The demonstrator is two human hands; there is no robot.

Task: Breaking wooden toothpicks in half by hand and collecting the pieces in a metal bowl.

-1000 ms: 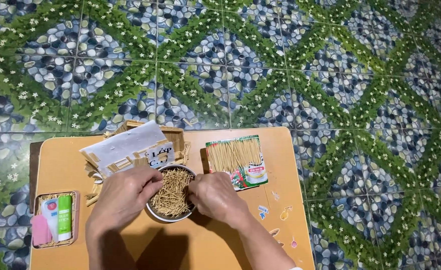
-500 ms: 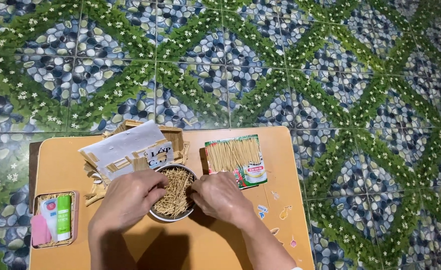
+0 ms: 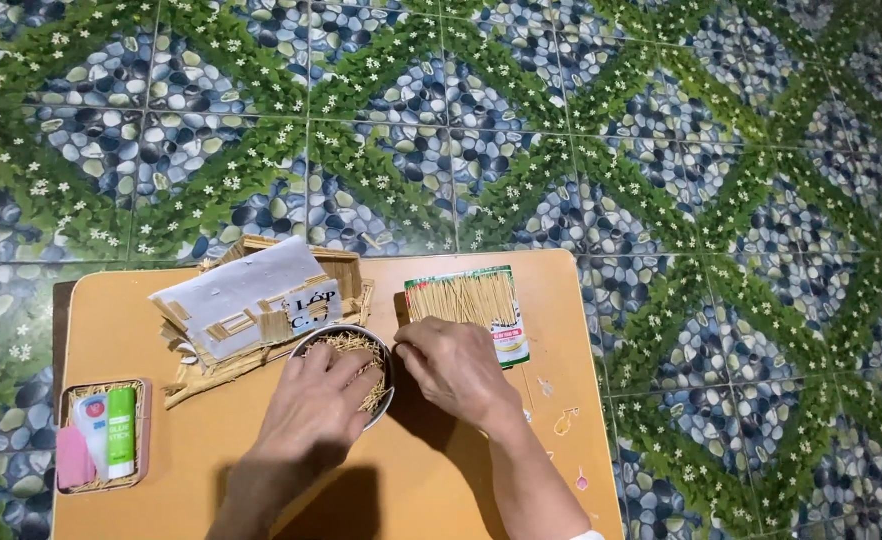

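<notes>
Your left hand (image 3: 311,408) lies spread over the round metal bowl (image 3: 381,352) of thin wooden sticks (image 3: 353,344); your right hand (image 3: 453,366) pinches at its rim, though I cannot tell what it grips. Behind stands a stick-built model house (image 3: 251,300), beside an open pack of sticks (image 3: 466,300). A small tray (image 3: 65,395) holds a green glue stick (image 3: 121,430). The low orange table (image 3: 161,470) sits on pebble-patterned floor tiles (image 3: 561,130).

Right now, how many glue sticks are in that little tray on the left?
2: a green glue stick and a white glue stick beside it, both lying in the tray. More may be hidden.
</notes>
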